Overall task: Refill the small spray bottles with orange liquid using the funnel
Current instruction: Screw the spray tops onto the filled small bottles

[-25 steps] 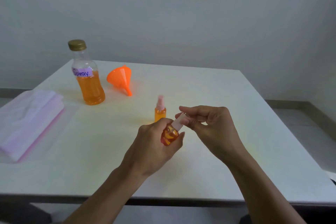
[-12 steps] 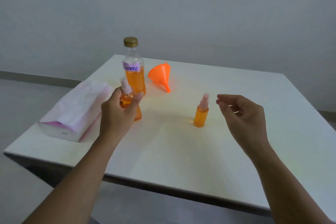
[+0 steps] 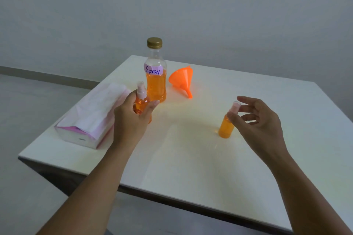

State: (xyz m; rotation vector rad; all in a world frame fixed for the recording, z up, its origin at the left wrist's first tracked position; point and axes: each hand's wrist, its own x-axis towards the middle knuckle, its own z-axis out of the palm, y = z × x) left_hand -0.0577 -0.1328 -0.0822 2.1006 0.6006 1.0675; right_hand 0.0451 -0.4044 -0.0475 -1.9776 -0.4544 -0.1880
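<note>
My left hand (image 3: 131,118) grips 1 small spray bottle (image 3: 141,101) upright, just in front of the capped refill bottle (image 3: 155,86) of orange liquid. My right hand (image 3: 257,122) hangs with fingers loosely spread beside the other spray bottle (image 3: 226,128), which stands on the white table (image 3: 191,158). I cannot tell whether they touch. The orange funnel (image 3: 181,79) lies on its side right of the refill bottle.

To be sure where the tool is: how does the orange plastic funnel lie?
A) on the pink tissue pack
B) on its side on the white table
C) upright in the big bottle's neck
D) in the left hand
B: the orange plastic funnel lies on its side on the white table, beside the gold-capped clear plastic bottle.
</note>
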